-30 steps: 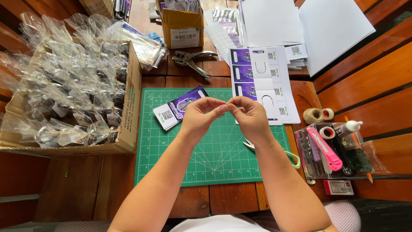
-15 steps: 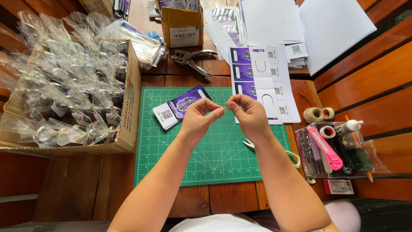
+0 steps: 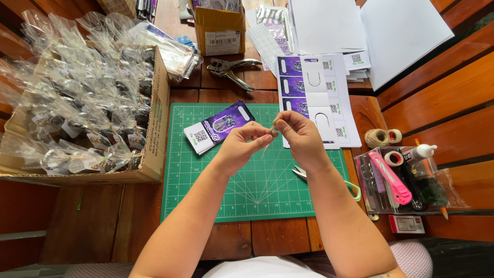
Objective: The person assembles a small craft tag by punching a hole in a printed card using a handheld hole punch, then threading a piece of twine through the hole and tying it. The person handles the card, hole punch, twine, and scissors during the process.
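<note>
Both hands meeting over the green cutting mat [image 3: 247, 190], held up off the worktop [image 3: 118, 226] so the work is sitting close under the eye. Left hand [image 3: 241, 148] and right hand [image 3: 301, 138] each pinching one short piece of thin twine [image 3: 269, 135] between thumb and fingertips; a loose end is trailing down between the palms toward the mat. Whether a knot is forming is too small to tell.

Small stack of purple printed cards [image 3: 218, 127] lying on the far-left part of the mat, just beside the left hand, within easy reach. Scissors [image 3: 329, 180] resting partly under the right forearm. Twine spool [image 3: 376, 137] sitting to the right, near a clear tray [image 3: 378, 198] holding a pink cutter [image 3: 391, 178] and glue bottle [image 3: 422, 152]. Cardboard box [image 3: 154, 123] at left is standing open, full of clear cellophane bags [image 3: 77, 92]. Pliers-like punch [image 3: 231, 69] lying at the far side
</note>
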